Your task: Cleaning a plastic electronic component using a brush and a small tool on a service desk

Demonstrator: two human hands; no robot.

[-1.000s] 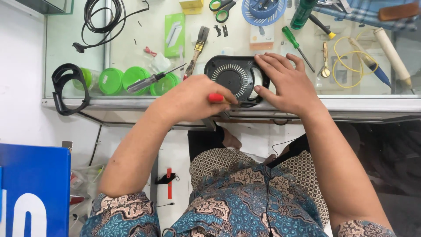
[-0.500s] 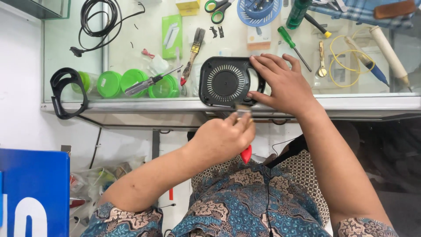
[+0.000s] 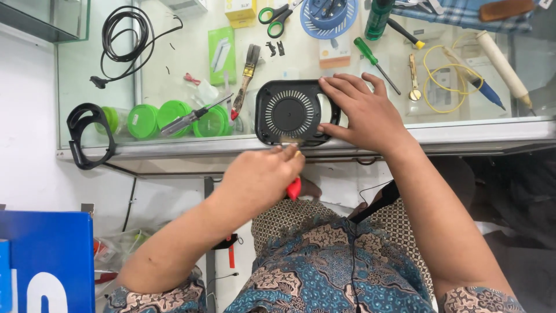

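**Left hand back up at the fan's front edge, tool tip on it**

Since half a second ago the left hand (image 3: 263,174) has risen from the lap to the counter edge; the right hand (image 3: 362,110) and the black fan unit (image 3: 289,113) have stayed put. Left hand is closed around a red-handled tool (image 3: 294,188), red end poking out below the fist, metal tip touching the fan's near edge. Right hand lies open, fingers spread flat on the fan's right side, pressing it down. Fan sits at the front edge of the glass counter (image 3: 480,130), round grille facing up.

Counts: two hands, one fan. Two loose screwdrivers: one green-handled (image 3: 370,55) just behind the right hand, one clear-handled (image 3: 194,116) lying over the green lids (image 3: 174,116), about four of those seen through the glass. One pair of green-handled scissors (image 3: 277,14), one brush (image 3: 249,72), one coiled black cable (image 3: 124,37), one black strap loop (image 3: 87,136) at the left corner, one yellow wire loop (image 3: 446,78).

Packages: green flat rectangular pack (image 3: 221,55) left of the brush; small white-orange box (image 3: 335,52) behind the fan; yellow box (image 3: 240,8) at the top edge. Blue sign with white lettering (image 3: 43,261) bottom left.
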